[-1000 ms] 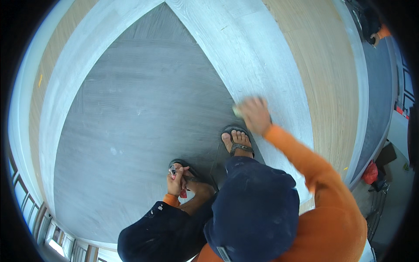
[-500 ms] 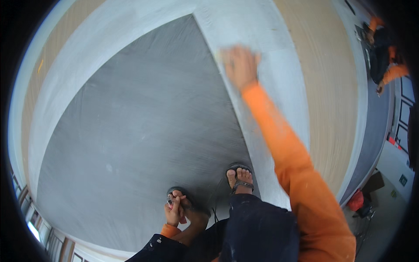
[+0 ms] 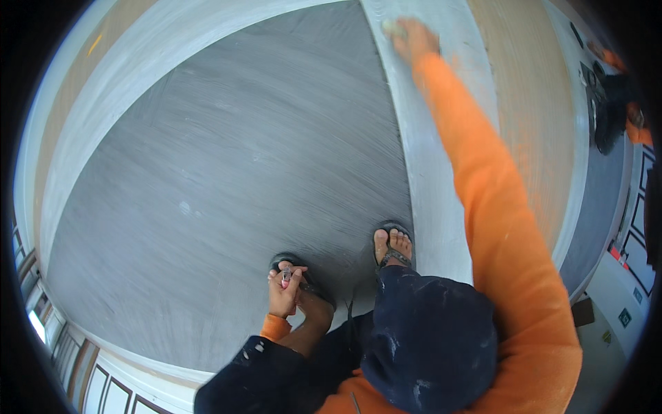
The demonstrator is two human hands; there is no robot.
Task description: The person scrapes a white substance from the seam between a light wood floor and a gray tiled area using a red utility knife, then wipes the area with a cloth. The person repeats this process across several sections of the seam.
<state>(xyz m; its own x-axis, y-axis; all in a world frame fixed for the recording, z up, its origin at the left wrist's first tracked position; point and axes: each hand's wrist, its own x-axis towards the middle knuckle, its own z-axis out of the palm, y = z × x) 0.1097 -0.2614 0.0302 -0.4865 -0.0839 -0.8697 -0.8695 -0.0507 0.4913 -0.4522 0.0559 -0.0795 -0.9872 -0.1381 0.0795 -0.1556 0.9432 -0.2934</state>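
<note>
My right hand (image 3: 418,40) is stretched far forward in an orange sleeve. It presses a pale yellowish pad (image 3: 393,27) against a white painted strip (image 3: 431,200) that runs along the edge of the grey floor panel (image 3: 227,172). My left hand (image 3: 284,295) rests low by my left sandalled foot (image 3: 303,276), fingers closed around a small pink and silver object (image 3: 285,277) whose kind I cannot tell.
I crouch with my right sandalled foot (image 3: 392,247) at the strip's edge and my dark-trousered knee (image 3: 427,338) below it. A tan wooden band (image 3: 531,117) lies right of the strip. Another person in orange (image 3: 617,90) is at the upper right. Window frames (image 3: 41,324) curve along the lower left.
My right hand has slid the pad far forward along the white strip, from beside my right foot to full arm's reach. My left hand has stayed by my left foot.
</note>
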